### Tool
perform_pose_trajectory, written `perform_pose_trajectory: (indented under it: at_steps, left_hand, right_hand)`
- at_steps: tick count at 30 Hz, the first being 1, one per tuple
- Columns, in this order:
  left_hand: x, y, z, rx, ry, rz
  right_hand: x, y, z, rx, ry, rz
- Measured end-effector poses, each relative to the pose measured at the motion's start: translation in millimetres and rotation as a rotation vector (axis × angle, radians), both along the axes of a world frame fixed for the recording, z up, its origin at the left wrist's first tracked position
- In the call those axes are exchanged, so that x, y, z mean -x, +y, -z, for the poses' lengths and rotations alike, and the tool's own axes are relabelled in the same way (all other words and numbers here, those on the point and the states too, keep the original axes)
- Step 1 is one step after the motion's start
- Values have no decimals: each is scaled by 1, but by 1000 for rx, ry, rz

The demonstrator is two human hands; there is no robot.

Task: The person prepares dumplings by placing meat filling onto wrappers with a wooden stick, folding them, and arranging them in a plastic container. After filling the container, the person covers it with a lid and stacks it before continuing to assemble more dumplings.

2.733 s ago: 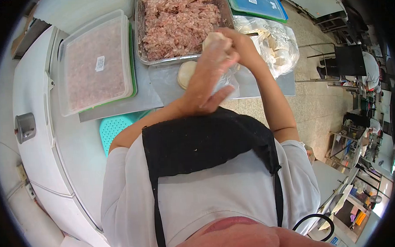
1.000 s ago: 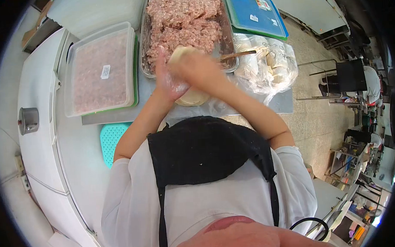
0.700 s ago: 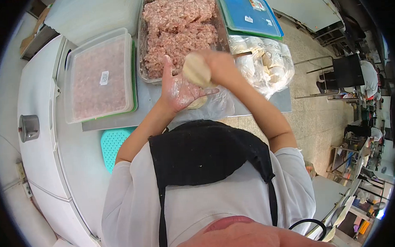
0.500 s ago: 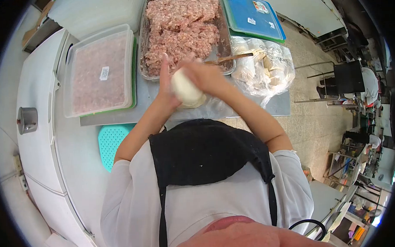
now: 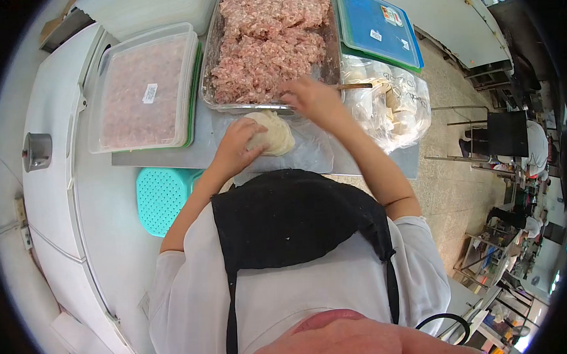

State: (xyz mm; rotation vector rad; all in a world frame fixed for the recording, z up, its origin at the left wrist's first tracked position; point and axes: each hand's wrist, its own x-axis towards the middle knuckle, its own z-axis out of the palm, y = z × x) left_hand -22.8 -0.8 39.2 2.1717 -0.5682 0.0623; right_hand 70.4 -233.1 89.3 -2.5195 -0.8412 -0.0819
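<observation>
My left hand [image 5: 237, 146] curls round the edge of a pale, round dough wrapper [image 5: 257, 139], thumb and fingers on either side. Beneath and beside it lies a stack of dough wrappers [image 5: 281, 134] on clear plastic. At the near rim of the metal tray [image 5: 243, 106], my right hand [image 5: 314, 102] reaches over, its fingers slightly blurred. Ground meat [image 5: 266, 46] fills most of that tray. A wooden stick [image 5: 355, 86] lies across the tray's right rim; its inner end is hidden by my right hand, and whether the fingers grip it is unclear.
A lidded plastic container [image 5: 144, 88] of meat stands left of the tray. To the right are a blue-lidded container [image 5: 378, 30] and a clear bag [image 5: 390, 104] of pale, rounded pieces. A turquoise perforated stool [image 5: 164, 200] sits below. Other people work at far right.
My hands were together round the dough; they have parted. The left hand stays low with a wrapper at the stack, while the right has moved right to the tray's near rim.
</observation>
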Motion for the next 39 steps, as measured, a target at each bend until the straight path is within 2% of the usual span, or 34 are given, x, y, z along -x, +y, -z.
perform_pose_trajectory:
  at_steps: [2,3,5,7,9,10,12,14,17,18,19,22,25,27,28,30,33,35,37,39]
  left_hand:
    - [-3,-2,-9,-11,-19,30]
    - [-5,-3,-13,-23,-39,61]
    - [-8,-1,-11,-30,-67,60]
    - [-13,2,-2,-37,-97,59]
    - [-19,4,5,-58,104,10]
    - [-19,1,10,-59,104,12]
    - [-19,-15,6,128,60,78]
    - [-22,-19,5,133,29,91]
    - [-26,-17,-4,124,15,136]
    - [-29,-15,-8,109,31,161]
    - [-30,-13,-10,109,27,162]
    - [-30,-11,-13,160,81,71]
    - [-33,-10,-16,288,150,-21]
    - [-33,-9,-19,404,459,-103]
    - [-35,-9,-23,406,457,-99]
    - [-34,-9,-32,288,347,-89]
    - [-36,-4,-24,295,307,-46]
    - [-37,1,-17,268,327,19]
    - [-35,3,-17,236,347,86]
    - [-35,6,-32,-6,133,139]
  right_hand:
    - [-31,-35,-2,234,-133,17]
    - [-36,-51,-6,234,-135,16]
    - [-45,-72,-16,570,17,-30]
    - [-48,-75,-2,560,40,-34]
    - [-46,-74,-5,548,70,-33]
    - [-45,-78,-10,530,69,-65]
    - [-49,-82,-38,513,69,-93]
    - [-53,-86,-68,745,-33,-50]
    - [-47,-91,-39,769,-141,-5]
    - [-29,-78,-40,644,-144,-80]
    - [-14,-70,-50,790,-133,-90]
    - [-25,-75,-55,757,-188,-107]
    - [-53,-76,-61,737,-235,-31]
    - [-63,-73,-40,761,-250,92]
    - [-54,-72,-33,766,-281,-5]
    - [-22,-57,-41,767,-215,-68]
    - [-16,-53,-62,779,-159,-142]
    - [-38,-60,-67,801,-216,-2]
    - [-41,-67,-44,767,-280,0]
    - [-22,-59,-44,759,-236,-94]
